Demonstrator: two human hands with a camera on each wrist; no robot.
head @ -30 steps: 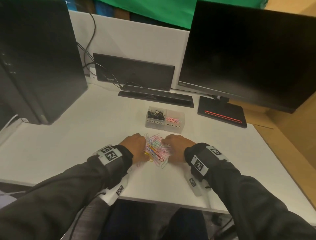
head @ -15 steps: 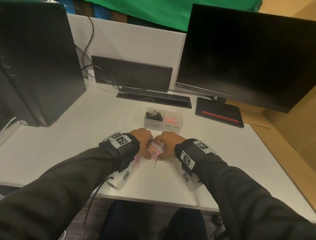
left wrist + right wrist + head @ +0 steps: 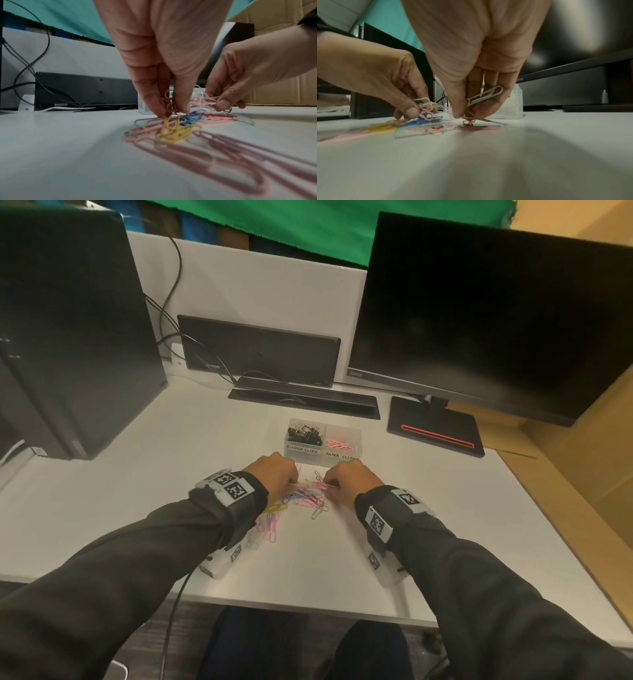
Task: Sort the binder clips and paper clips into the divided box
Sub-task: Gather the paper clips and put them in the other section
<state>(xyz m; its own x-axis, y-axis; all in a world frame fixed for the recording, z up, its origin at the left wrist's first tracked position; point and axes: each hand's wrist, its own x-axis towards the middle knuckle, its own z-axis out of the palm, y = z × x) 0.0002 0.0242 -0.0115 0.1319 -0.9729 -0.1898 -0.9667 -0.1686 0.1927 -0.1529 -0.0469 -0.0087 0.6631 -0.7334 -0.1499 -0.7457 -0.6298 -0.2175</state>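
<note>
A white table [image 3: 137, 491] is carrying everything, with a dark monitor [image 3: 496, 320] standing at about 1 o'clock, a black computer tower [image 3: 68, 330] at 10 o'clock and a black keyboard [image 3: 260, 350] leaning upright against the white partition at 12 o'clock. Just past the hands, at 12 o'clock, a small clear divided box [image 3: 322, 455] is sitting on the table; its left half, labelled for binder clips, is holding black binder clips [image 3: 305, 433], and its right half is holding a few pink paper clips. A loose heap of coloured paper clips [image 3: 305, 498] is lying on the table at 6 o'clock from the box, trailing toward 7 o'clock under the left sleeve. The left hand [image 3: 274, 474] is reaching down at the heap's 9 o'clock side, fingers and thumb curled and pinching a small bunch of clips. The right hand [image 3: 349, 481] is doing the same at the 3 o'clock side, thumb and fingers pinching several clips, one pale clip [image 3: 485, 95] sticking up between them.
</note>
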